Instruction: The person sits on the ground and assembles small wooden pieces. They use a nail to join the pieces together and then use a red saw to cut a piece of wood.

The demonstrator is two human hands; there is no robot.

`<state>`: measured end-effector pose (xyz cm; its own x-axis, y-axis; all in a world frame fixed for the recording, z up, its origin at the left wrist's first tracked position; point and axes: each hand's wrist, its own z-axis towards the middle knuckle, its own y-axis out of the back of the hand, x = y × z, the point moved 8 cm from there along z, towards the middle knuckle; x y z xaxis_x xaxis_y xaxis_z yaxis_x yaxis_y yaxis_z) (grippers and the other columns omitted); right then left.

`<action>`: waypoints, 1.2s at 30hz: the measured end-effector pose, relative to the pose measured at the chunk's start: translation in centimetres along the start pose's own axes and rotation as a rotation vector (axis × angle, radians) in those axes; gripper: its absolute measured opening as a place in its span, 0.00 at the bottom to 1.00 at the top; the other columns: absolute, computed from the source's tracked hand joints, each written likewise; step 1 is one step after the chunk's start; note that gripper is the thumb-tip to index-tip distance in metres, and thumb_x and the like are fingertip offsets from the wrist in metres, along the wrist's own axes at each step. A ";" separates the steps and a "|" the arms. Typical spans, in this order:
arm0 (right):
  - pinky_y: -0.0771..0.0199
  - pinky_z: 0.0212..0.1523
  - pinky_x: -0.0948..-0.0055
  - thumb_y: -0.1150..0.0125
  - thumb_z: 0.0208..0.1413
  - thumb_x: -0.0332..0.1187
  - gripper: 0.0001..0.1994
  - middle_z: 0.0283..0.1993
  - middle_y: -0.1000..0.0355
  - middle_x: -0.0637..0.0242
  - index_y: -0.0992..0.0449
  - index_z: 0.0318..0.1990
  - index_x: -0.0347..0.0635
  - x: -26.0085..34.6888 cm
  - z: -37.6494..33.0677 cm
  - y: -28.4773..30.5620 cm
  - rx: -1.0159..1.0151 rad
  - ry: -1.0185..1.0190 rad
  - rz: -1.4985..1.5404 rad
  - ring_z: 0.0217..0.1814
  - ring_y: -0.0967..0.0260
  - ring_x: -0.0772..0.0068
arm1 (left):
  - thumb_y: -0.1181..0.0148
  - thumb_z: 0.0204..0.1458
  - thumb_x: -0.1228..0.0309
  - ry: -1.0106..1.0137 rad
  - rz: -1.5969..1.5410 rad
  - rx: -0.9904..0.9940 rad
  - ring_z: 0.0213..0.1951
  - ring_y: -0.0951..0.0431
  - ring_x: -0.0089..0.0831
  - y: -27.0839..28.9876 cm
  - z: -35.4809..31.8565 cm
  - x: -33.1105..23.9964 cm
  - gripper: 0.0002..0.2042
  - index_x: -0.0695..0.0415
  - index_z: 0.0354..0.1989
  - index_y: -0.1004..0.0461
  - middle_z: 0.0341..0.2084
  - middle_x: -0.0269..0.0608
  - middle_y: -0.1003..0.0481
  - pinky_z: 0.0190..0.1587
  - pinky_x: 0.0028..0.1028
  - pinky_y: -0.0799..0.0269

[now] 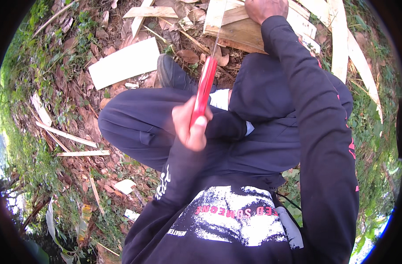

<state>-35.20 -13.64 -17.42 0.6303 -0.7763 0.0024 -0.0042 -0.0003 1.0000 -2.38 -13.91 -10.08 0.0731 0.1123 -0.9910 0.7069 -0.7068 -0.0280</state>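
Note:
My left hand is closed around the red handle of a saw, above my crossed legs. Its thin blade is seen almost edge-on and runs up over pale wood to the top edge, where its tip is cut off. The teeth cannot be made out. At the top, my right hand presses with curled fingers on a wooden board, just right of the blade. Part of that hand is hidden by the frame's edge. The board lies in front of my feet among other pale pieces.
A flat white board lies on the leaf-covered ground to the left. Long wooden strips lie at the upper right. Several thin offcuts are scattered at the left. My shoe is close beneath the blade.

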 end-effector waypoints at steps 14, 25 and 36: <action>0.30 0.42 0.50 0.50 0.50 0.41 0.17 0.27 0.23 0.48 0.18 0.23 0.41 0.0 -0.3 0.2 -0.020 -0.044 0.022 0.34 0.24 0.47 | 0.48 0.47 0.58 0.033 -0.016 0.016 0.16 0.41 0.17 -0.9 1.6 0.6 0.21 0.72 0.32 0.30 0.14 0.32 0.37 0.19 0.21 0.49; 0.36 0.50 0.52 0.58 0.55 0.43 0.22 0.35 0.21 0.49 0.16 0.34 0.40 -0.5 0.2 -0.5 0.117 0.016 0.074 0.41 0.24 0.50 | 0.43 0.44 0.51 0.092 -0.215 -0.100 0.16 0.39 0.17 2.9 -0.2 0.3 0.25 0.69 0.28 0.30 0.17 0.35 0.33 0.19 0.20 0.50; 0.39 0.53 0.52 0.54 0.54 0.45 0.20 0.40 0.23 0.57 0.17 0.35 0.41 0.1 -0.3 0.3 0.014 0.046 0.059 0.48 0.29 0.56 | 0.43 0.46 0.55 0.047 -0.229 -0.008 0.15 0.45 0.14 -0.3 1.9 2.2 0.22 0.67 0.28 0.30 0.16 0.31 0.36 0.18 0.20 0.53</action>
<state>-34.89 -13.55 -17.10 0.6636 -0.7455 0.0622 -0.0533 0.0357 0.9979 -3.74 -14.80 -12.51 -0.0576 0.3017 -0.9517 0.7142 -0.6536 -0.2505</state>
